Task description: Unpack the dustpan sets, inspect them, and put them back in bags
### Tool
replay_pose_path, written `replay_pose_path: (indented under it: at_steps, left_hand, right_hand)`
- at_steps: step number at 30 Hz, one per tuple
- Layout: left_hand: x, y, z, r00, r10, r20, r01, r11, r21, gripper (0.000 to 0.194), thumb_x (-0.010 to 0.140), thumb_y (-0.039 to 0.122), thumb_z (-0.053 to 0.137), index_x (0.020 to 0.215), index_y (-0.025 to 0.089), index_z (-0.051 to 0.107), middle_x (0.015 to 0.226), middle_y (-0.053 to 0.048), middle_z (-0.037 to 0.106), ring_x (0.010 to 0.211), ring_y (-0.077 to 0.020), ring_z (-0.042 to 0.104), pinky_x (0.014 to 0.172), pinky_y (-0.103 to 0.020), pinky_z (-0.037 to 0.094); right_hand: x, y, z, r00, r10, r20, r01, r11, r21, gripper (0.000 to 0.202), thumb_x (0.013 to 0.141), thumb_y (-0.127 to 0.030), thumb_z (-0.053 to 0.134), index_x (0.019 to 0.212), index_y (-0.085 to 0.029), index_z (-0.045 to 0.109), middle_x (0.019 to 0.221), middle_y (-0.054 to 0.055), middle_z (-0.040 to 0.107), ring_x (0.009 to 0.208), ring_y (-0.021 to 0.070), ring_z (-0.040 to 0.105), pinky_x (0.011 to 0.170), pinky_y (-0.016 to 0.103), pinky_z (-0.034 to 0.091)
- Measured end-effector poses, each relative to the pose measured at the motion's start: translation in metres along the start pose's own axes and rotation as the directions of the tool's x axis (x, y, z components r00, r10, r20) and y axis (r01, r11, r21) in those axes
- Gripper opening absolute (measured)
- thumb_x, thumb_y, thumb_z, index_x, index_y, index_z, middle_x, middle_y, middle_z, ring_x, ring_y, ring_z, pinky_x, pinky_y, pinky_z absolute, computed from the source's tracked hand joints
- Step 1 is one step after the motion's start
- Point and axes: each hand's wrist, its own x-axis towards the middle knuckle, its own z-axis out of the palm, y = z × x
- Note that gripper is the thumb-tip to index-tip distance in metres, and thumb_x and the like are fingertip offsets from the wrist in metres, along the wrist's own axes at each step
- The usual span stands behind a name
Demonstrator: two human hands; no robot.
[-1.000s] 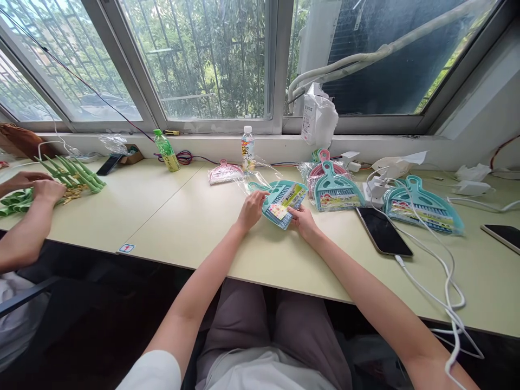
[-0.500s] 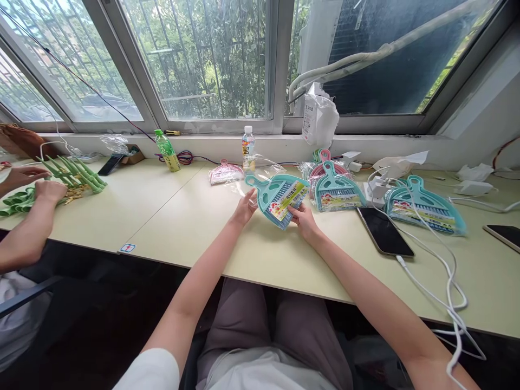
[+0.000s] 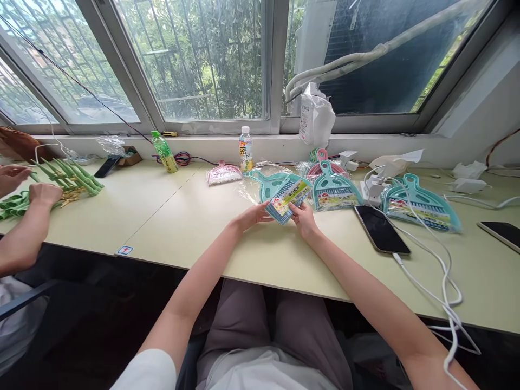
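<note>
A teal dustpan and brush set [image 3: 280,187] with a yellow label is tilted above the table, clear plastic film around its handle. My left hand [image 3: 257,215] grips its lower left edge, fingers partly beneath it. On the lower right, my right hand [image 3: 301,218] holds the set with the thumb over the label. To the right lies a wrapped teal set [image 3: 335,192], beside pink ones [image 3: 325,169]. Behind and to the left sits a small wrapped pink set [image 3: 223,174].
Further right are more teal sets [image 3: 420,206], a white charger [image 3: 374,189], a phone [image 3: 381,230] and loose cables. Bottles [image 3: 246,151] stand near the window. At far left, another person's hands [image 3: 44,194] are beside green stalks [image 3: 75,176].
My left hand has moved from the handle end down to the set's lower left edge. The film now spreads left of the handle. My right hand keeps its hold.
</note>
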Motion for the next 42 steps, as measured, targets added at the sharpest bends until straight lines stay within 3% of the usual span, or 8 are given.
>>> replay_pose_path:
  at_steps: [4,12,15,19,27,31,35,42]
  left_hand:
    - [0.001,0.001,0.002,1.0,-0.01,0.025,0.011,1.0,-0.025,0.046,0.084,0.054,0.062,0.113,0.019,0.066,0.109,-0.01,0.073,0.109,-0.0254,0.064,0.102,-0.044,0.045]
    - [0.006,0.01,-0.012,0.871,0.28,-0.404,-0.362,0.921,-0.142,0.035,0.084,0.03,0.06,0.118,0.021,0.062,0.107,-0.004,0.071,0.096,-0.017,0.067,0.092,-0.032,0.051]
    - [0.005,0.006,-0.011,0.902,0.275,-0.334,-0.325,0.94,-0.103,0.043,0.08,0.027,0.066,0.122,0.022,0.06,0.11,-0.004,0.071,0.097,-0.0178,0.068,0.092,-0.033,0.051]
    - [0.002,-0.002,0.003,0.988,0.146,-0.053,-0.15,0.986,-0.073,0.04,0.082,0.041,0.07,0.115,0.019,0.063,0.114,-0.01,0.07,0.107,-0.0236,0.066,0.101,-0.041,0.047]
    - [-0.004,-0.008,0.012,0.994,0.008,0.108,-0.008,1.0,-0.002,0.049,0.08,0.053,0.07,0.115,0.018,0.063,0.121,-0.013,0.068,0.108,-0.0261,0.065,0.102,-0.048,0.044]
    - [-0.001,-0.007,0.016,0.994,-0.013,0.11,0.012,1.0,0.003,0.048,0.082,0.053,0.068,0.115,0.019,0.064,0.121,-0.013,0.067,0.112,-0.027,0.063,0.1,-0.048,0.047]
    - [0.005,-0.003,0.02,0.984,0.156,-0.085,-0.159,0.987,-0.037,0.046,0.078,0.045,0.073,0.116,0.019,0.063,0.121,-0.011,0.068,0.117,-0.0266,0.061,0.103,-0.044,0.046]
    - [0.003,-0.001,0.03,0.926,0.359,-0.113,-0.357,0.933,0.043,0.089,0.058,0.019,0.088,0.136,0.022,0.044,0.128,-0.01,0.062,0.118,-0.0269,0.06,0.105,-0.044,0.045]
  right_hand:
    - [-0.001,-0.001,0.001,1.0,-0.001,-0.014,0.001,1.0,0.018,0.03,0.071,-0.027,0.076,0.097,-0.021,0.062,0.108,0.006,0.071,0.108,0.0247,0.066,0.092,0.041,0.059]
    - [0.0,0.003,0.003,0.998,0.06,0.016,-0.06,0.997,-0.041,0.026,0.071,-0.024,0.074,0.095,-0.021,0.063,0.103,0.006,0.072,0.102,0.025,0.068,0.088,0.041,0.06]
    - [-0.004,0.004,0.005,0.999,0.01,-0.031,-0.012,0.998,-0.057,0.029,0.071,-0.027,0.074,0.097,-0.021,0.061,0.106,0.007,0.071,0.104,0.0248,0.067,0.088,0.041,0.06]
    - [-0.012,0.0,0.009,0.978,-0.122,-0.168,0.114,0.992,-0.06,0.032,0.074,-0.032,0.071,0.101,-0.022,0.058,0.115,0.008,0.068,0.109,0.0232,0.065,0.091,0.04,0.058]
    - [-0.014,-0.001,0.008,0.962,-0.114,-0.247,0.098,0.992,-0.076,0.028,0.074,-0.03,0.068,0.099,-0.021,0.056,0.117,0.01,0.067,0.107,0.0229,0.066,0.088,0.036,0.059]
    - [-0.011,0.002,0.005,0.973,-0.068,-0.221,0.054,0.996,-0.068,0.029,0.075,-0.031,0.069,0.1,-0.022,0.057,0.118,0.008,0.067,0.108,0.0229,0.065,0.086,0.036,0.06]
    - [-0.011,0.005,0.007,0.985,-0.052,-0.163,0.044,0.998,-0.051,0.029,0.076,-0.031,0.068,0.102,-0.023,0.058,0.116,0.007,0.068,0.108,0.0226,0.066,0.086,0.037,0.061]
    - [-0.009,0.007,0.007,0.984,-0.098,-0.152,0.09,0.994,-0.058,0.03,0.077,-0.032,0.067,0.103,-0.023,0.057,0.119,0.006,0.066,0.107,0.0212,0.065,0.088,0.036,0.059]
